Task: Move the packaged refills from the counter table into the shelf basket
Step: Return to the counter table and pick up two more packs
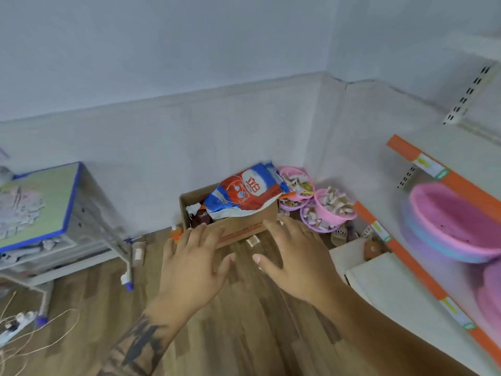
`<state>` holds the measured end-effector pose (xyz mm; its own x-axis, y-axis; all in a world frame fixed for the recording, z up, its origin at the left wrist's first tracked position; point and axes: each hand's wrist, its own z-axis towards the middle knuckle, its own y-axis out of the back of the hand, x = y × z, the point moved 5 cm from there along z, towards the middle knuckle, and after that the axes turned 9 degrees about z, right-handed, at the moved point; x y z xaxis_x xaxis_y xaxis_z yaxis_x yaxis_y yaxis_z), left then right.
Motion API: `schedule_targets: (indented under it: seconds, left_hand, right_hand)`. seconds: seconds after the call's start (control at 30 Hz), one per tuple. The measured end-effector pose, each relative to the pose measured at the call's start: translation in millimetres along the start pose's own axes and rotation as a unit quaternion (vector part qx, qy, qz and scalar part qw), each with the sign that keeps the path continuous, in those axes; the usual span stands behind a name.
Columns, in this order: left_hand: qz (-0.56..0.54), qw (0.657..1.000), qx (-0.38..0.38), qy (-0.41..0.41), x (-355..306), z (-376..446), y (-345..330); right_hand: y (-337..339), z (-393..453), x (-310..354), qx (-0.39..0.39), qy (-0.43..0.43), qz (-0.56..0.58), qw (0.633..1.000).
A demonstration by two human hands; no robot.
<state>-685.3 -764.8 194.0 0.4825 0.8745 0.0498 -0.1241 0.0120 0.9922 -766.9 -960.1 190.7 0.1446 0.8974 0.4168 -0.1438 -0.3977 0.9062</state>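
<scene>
While the crinkled refill bag lies on the cardboard box, I see left hand and right hand spread flat, empty.

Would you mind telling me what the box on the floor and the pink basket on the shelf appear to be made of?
The box looks like matte brown corrugated cardboard, with folded flaps and printed lettering. The pink basket seems to be smooth moulded plastic with a slight sheen, though motion blur leaves that uncertain.

bare forearms, sleeveless — left forearm tattooed
</scene>
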Motion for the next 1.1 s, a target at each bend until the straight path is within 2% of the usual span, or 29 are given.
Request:
schedule_targets:
  seconds: [0.37, 0.6, 0.83, 1.1]
  left_hand:
    - [-0.038, 0.995, -0.066, 0.070, 233.6, 24.0, 45.2]
    - [-0.054, 0.993, -0.066, 0.084, 341.1, 45.8, 50.8]
    - [-0.077, 0.987, -0.042, 0.132, 417.0, 84.9, 40.4]
    - [-0.042, 0.975, -0.010, 0.220, 513.1, 121.7, -1.5]
  right_hand:
    - [-32.4, 112.8, 211.8, -0.058, 0.020, 0.050, 0.997]
    - [-49.2, 169.4, 307.6, -0.075, 0.035, 0.074, 0.994]
    - [-89.3, 245.3, 363.3, -0.036, 0.039, 0.062, 0.997]
    - [-175.2, 371.6, 422.8, 0.041, 0.163, 0.046, 0.985]
